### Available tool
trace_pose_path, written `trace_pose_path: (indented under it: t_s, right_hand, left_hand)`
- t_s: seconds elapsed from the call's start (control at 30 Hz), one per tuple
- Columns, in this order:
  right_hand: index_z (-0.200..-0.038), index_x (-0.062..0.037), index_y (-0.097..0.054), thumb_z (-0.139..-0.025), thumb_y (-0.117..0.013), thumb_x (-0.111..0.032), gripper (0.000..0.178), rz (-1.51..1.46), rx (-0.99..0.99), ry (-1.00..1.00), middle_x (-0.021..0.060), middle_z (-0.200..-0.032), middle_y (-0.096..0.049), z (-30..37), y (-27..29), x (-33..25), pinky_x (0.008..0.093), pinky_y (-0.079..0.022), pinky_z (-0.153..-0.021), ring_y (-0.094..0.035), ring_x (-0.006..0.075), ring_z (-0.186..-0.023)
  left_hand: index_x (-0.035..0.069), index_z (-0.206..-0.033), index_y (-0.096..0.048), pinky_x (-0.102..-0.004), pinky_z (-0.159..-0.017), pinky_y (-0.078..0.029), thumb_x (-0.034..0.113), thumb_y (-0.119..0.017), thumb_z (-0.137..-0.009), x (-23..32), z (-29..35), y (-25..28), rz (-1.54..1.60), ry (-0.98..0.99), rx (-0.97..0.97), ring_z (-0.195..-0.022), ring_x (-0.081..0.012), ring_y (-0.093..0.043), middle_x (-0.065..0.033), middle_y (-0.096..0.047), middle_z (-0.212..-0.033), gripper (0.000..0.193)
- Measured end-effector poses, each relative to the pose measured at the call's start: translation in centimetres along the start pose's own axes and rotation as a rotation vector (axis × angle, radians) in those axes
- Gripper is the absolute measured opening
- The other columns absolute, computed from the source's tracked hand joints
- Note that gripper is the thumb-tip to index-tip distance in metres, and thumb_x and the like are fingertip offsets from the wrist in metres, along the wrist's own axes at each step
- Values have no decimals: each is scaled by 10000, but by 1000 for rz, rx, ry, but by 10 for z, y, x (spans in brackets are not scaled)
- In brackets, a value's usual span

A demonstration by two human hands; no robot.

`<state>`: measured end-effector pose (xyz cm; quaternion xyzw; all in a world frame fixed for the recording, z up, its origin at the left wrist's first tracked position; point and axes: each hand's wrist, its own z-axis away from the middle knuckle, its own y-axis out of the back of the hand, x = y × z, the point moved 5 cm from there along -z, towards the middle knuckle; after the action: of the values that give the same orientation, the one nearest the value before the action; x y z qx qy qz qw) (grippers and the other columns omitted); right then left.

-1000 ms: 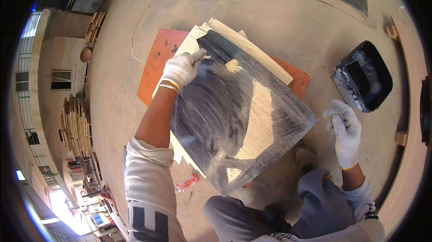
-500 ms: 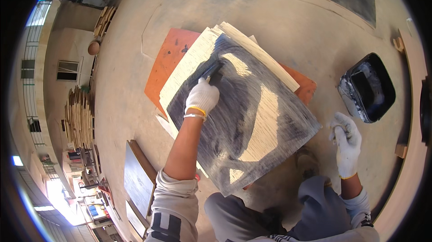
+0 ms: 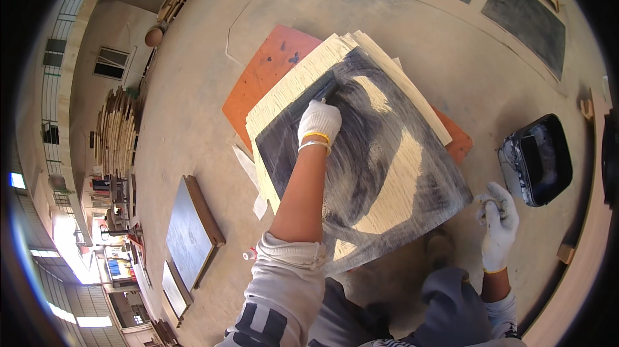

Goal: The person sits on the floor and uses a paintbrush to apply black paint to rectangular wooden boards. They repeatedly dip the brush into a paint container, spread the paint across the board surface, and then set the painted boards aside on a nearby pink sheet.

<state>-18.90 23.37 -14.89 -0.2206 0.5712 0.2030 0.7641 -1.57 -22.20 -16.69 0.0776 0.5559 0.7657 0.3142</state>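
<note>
My left hand (image 3: 320, 121), in a white knitted glove, grips a dark brush (image 3: 327, 91) whose end is partly hidden by the glove and blends with the coating. The brush rests on the far left part of a pale wooden board (image 3: 393, 192), which is streaked with black coating and has several bare patches. This board tops a stack of pale boards (image 3: 290, 79). To the right of the stack's near corner hovers my right hand (image 3: 498, 228), gloved and smudged dark at the fingertips. Its fingers are loosely bent and apart, with nothing seen in them.
A black bucket (image 3: 560, 153) with smeared walls stands on the floor at the right. Orange-red boards (image 3: 271, 66) stick out under the stack. Dark-faced panels (image 3: 525, 21) lie at the far right, and another panel (image 3: 188, 234) rests at the left. Timber pieces (image 3: 116, 131) line the left wall.
The whole view has shifted, so the stack sits farther right in the picture. On the board, the left hand and brush have moved only slightly, and the brush's angle differs. The right hand stays beside the stack.
</note>
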Motion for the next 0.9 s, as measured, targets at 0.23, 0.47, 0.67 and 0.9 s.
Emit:
trace_pose_path:
  t_s: [0.23,0.47,0.67,0.9]
  right_hand:
    - [-1411,30,-617,-1059,-558,5,357,-19,-43,23,106,-1111,-751,0,-1,0,188,-432,-660,-581,56,-771]
    - [-1411,39,-607,-1066,-567,-18,352,8,-33,27,101,-1096,-736,-1,5,4,208,-442,-658,-567,66,-760]
    - [-1410,26,-616,-1062,-559,1,353,-34,-84,32,104,-1100,-756,3,-9,-2,181,-438,-657,-582,51,-766]
    - [-1407,32,-616,-1059,-562,5,353,-3,-56,31,111,-1102,-754,2,-1,-4,188,-431,-659,-583,55,-777]
  left_hand:
    - [36,-1016,-844,-405,-885,-617,61,-741,-890,54,4,57,-322,-324,106,-1047,-344,-772,-188,-792,-1116,164]
    - [35,-1054,-844,-406,-905,-614,67,-754,-889,52,-3,36,-232,-225,25,-1065,-346,-772,-191,-792,-1133,192]
    - [49,-1038,-848,-418,-901,-612,73,-736,-890,49,-12,60,-245,-269,92,-1065,-354,-769,-190,-796,-1103,187]
    - [46,-1060,-844,-434,-920,-605,106,-662,-936,50,-6,58,-329,-326,62,-1092,-368,-760,-206,-782,-1146,228]
